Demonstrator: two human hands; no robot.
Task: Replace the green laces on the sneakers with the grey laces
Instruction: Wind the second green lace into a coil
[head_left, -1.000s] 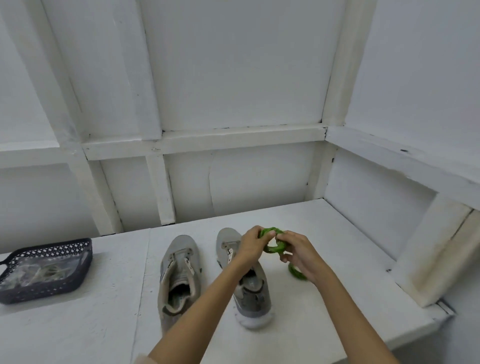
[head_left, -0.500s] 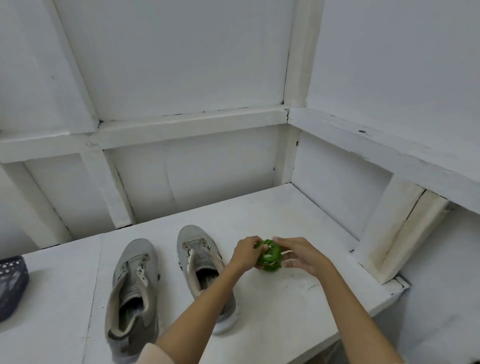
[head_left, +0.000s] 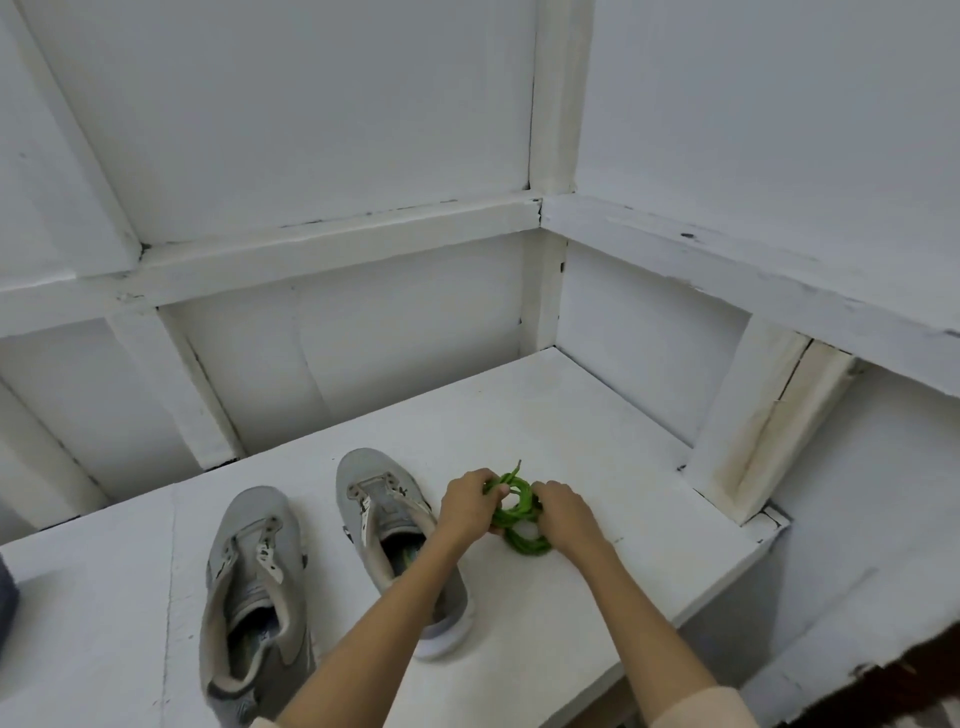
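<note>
I see the coiled bright-green cord laces (head_left: 517, 512) low over the white painted bench (head_left: 571, 426), just right of the lace-less grey mesh sneaker (head_left: 379, 514). My left hand (head_left: 467, 506) and right hand (head_left: 563, 512) curl their fingers round the coil from opposite sides. A second grey sneaker (head_left: 254, 587), also unlaced, lies left of the first.

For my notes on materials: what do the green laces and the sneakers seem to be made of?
Green laces: probably woven textile cord, matte; they coil in soft loops. Sneakers: seemingly grey fabric uppers, dull; the white sole looks smoother, perhaps rubber.
</note>
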